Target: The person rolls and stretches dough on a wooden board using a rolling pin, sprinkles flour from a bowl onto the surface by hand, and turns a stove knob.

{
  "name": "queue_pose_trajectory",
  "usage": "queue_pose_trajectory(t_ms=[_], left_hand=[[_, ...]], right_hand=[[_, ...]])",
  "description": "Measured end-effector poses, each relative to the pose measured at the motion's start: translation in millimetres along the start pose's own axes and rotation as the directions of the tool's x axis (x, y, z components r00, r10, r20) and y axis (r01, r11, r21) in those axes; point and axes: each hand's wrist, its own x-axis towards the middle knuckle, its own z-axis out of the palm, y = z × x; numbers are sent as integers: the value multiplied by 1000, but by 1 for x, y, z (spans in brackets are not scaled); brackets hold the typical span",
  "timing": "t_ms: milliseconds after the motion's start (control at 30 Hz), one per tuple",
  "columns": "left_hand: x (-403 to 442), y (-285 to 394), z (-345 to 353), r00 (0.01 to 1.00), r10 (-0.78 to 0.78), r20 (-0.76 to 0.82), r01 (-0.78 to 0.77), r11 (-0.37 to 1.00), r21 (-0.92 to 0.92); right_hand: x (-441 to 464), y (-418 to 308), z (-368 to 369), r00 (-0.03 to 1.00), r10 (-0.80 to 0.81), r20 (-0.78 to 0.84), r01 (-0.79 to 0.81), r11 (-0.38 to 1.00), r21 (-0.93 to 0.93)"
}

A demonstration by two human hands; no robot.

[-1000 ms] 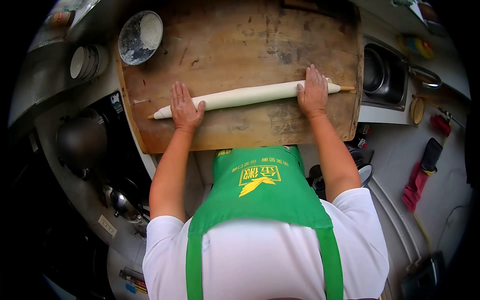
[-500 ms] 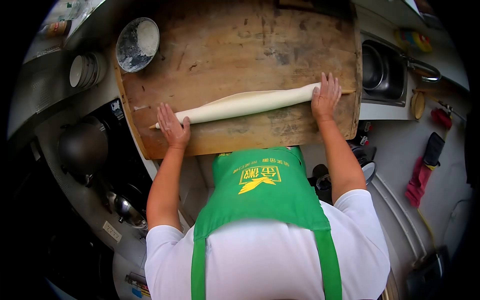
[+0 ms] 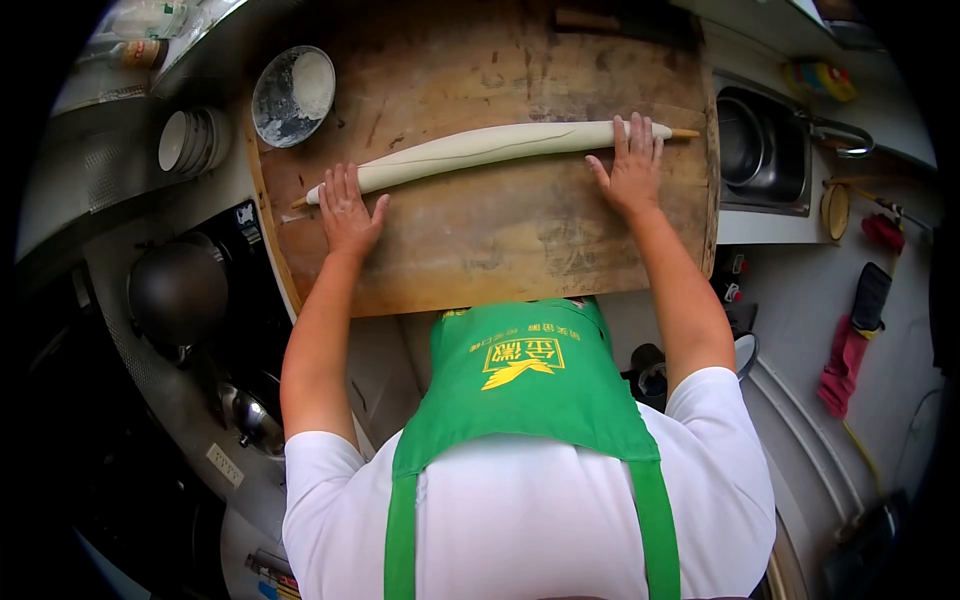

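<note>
A long, pale roll of dough (image 3: 490, 145), wrapped around a wooden rolling pin (image 3: 684, 134), lies under the fingertips of both hands on the worn wooden board (image 3: 480, 245). Its long axis runs crosswise in front of the person, slanting so that the end beyond the right fingers sits farther from the body than the end beside the left fingers. Between the two sets of fingers the roll bows slightly away from the person, and a thin, wavy seam follows its length. A bare tip of the pin pokes out past each hand: one just outside the left fingers, pointing left and a little toward the body, the other outside the right fingers, pointing right. The left hand (image 3: 350, 222) is flat, fingers straight and close together across the roll near its end, thumb spread toward the middle. The right hand (image 3: 633, 182) is likewise extended, fingers slightly fanned over the roll, thumb held wide on the near side; neither hand curls around it. Beyond the left fingers stands a bowl (image 3: 274, 112) with white powder (image 3: 313, 84) inside; a sink (image 3: 792, 185) lies to the right of the right fingers, past the board's edge.
</note>
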Motion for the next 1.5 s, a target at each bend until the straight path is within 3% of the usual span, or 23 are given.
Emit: queue_pose_trajectory(t_ms=[67,167,233,267,300,333,467,567,600,633,667,700,767,800,867,967,1000,1100,1233,1400,1500], left_hand=[[16,-8,11,999,22,-50,-20,999,40],[63,-9,-4,982,-138,127,152,982,-110],[68,-2,0,967,-217,136,230,969,-90],[52,-3,8,979,-194,58,198,977,-77],[32,-3,17,986,-168,-21,166,984,-62],[9,3,13,985,-174,11,174,982,-74],[-77,30,-1,965,-251,73,257,962,-90],[-75,19,-20,950,-291,-110,255,931,-261],[-59,15,-26,910,-348,-228,275,914,-297],[-40,5,-22,902,-360,-239,289,913,-287],[-17,-6,-17,772,-630,-87,455,643,-616],[5,-16,-12,605,-781,154,516,237,-823],[57,-27,-31,453,-766,456,458,-240,-856],[74,-35,-35,449,-772,450,447,-242,-861],[102,-50,-37,463,-622,632,452,-448,-772],[124,-89,5,527,-507,683,482,-483,-731],[133,-92,4,453,-559,694,486,-498,-718],[145,-103,1,411,-624,665,520,-438,-733],[160,-123,-7,449,-636,628,507,-397,-765],[174,-158,2,507,-635,583,472,-361,-804],[172,-165,-17,426,-674,603,555,-332,-763]], right_hand=[[25,7,6,1000,-5,3,5,1000,-19],[54,0,9,995,47,86,-46,999,-16],[78,-12,9,960,240,147,-241,970,-11],[68,-16,1,953,246,178,-246,969,-19],[46,-13,7,968,216,128,-216,976,-16],[23,-9,11,979,188,76,-187,982,-15],[-46,-16,-31,987,100,128,-98,995,-21],[-64,-31,-39,994,-85,69,76,989,126],[-62,-43,-44,977,-188,104,167,968,185],[-58,-54,-46,948,-290,133,253,937,241],[-54,-68,-44,918,-365,154,312,906,286],[-50,-84,-42,883,-437,173,366,871,328],[-41,-110,-38,827,-536,169,451,812,371],[-38,-120,-37,814,-559,158,470,793,387],[-36,-130,-28,798,-585,144,494,773,399],[-31,-126,-21,808,-572,139,501,793,348],[-28,-121,-20,796,-582,167,510,793,332],[-21,-114,-17,756,-615,224,531,776,339],[-1,-118,-11,706,-650,282,537,750,386],[42,-144,0,748,-621,233,507,762,403],[75,-162,5,764,-614,200,506,761,407]])
